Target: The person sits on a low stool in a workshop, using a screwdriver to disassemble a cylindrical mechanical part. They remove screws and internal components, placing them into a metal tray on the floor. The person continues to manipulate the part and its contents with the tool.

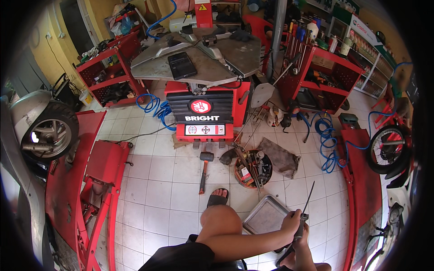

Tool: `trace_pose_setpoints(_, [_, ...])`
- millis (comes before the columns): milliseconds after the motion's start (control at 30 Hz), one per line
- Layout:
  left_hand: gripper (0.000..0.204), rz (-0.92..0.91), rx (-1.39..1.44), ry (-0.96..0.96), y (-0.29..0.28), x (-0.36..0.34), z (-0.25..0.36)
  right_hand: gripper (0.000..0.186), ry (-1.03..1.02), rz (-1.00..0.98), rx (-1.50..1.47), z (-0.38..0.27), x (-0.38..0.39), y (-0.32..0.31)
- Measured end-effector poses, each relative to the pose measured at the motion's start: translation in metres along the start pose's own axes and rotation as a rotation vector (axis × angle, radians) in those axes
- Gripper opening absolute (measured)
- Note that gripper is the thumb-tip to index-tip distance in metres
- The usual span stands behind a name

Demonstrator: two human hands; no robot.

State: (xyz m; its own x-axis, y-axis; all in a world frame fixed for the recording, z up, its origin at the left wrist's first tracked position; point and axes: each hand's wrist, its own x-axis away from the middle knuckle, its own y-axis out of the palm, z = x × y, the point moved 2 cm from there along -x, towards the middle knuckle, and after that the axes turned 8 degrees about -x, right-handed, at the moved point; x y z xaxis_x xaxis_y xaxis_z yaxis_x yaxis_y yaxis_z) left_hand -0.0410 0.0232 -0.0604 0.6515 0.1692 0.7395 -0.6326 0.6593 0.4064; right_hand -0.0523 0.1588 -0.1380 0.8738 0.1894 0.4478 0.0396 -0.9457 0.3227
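Both hands are together at the lower right, in front of my bent knee. My left hand (290,222), reaching across from the left, is closed around a long thin dark rod with a thick grey cylinder (299,232) at its lower part. The rod's thin end points up and to the right. Close behind, my right hand (304,237) is wrapped round the same thing, its fingers partly hidden. Exactly what kind of part it is, I cannot tell. A shallow metal tray (266,216) lies on the floor just left of the hands.
A round tub (238,174) full of tools stands beyond the tray, beside a dirty grey cloth (281,158). A mallet (205,174) lies near my sandalled foot. Ahead is a red tyre-changing machine (208,131). Red lifts (101,180) with motorcycles flank both sides; blue hoses (324,135) coil nearby.
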Motion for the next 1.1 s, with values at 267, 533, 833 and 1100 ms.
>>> trace_pose_setpoints(267, [0.04,-0.006,-0.024,-0.032,-0.002,-0.002,-0.001,0.046,0.0,-0.029,-0.023,0.0,-0.001,0.006])
trace_pose_setpoints(533, [0.028,0.011,-0.003,0.023,-0.003,0.0,0.002,0.057,0.054,0.007,-0.04,0.009,-0.005,-0.007])
trace_pose_setpoints(833, [0.026,0.004,-0.003,0.022,-0.002,0.0,0.001,0.06,0.035,0.008,-0.021,0.011,-0.007,-0.011])
trace_pose_setpoints(1100, [0.027,0.007,0.017,0.019,-0.005,-0.003,-0.001,0.049,0.044,-0.004,-0.004,0.0,0.0,0.01])
